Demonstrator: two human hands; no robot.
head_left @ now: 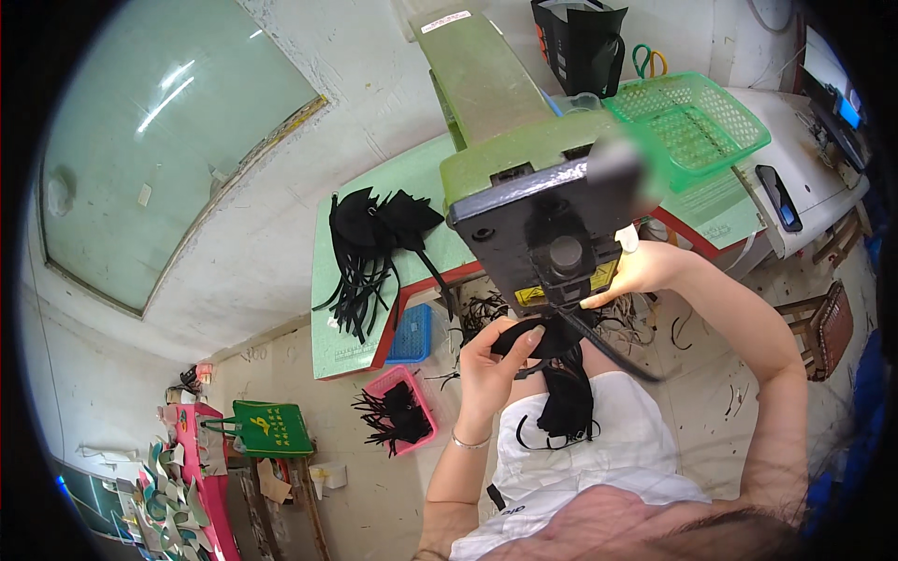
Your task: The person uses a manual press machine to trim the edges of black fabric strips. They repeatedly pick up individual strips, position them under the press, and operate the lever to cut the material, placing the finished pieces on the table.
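In front of the green machine [510, 103] with its black head [552, 220], my left hand [491, 369] pinches a black fabric piece [524, 338] between thumb and fingers, just below the head. My right hand [631, 273] is at the head's right side, its thumb stretched down by the yellow label [599, 279] near the black fabric. The head hides most of the right fingers. A thin black strap [613, 351] runs out from under the head toward the lower right. On my lap lies a bunch of black strapped pieces [566, 397], over white clothing.
More black strapped pieces [360, 229] lie on the green table [329, 351] at left. A pink basket [426, 421] below holds similar ones, beside a blue basket [410, 337]. At back right stand a green basket [739, 117], scissors [644, 64] and a phone [778, 198].
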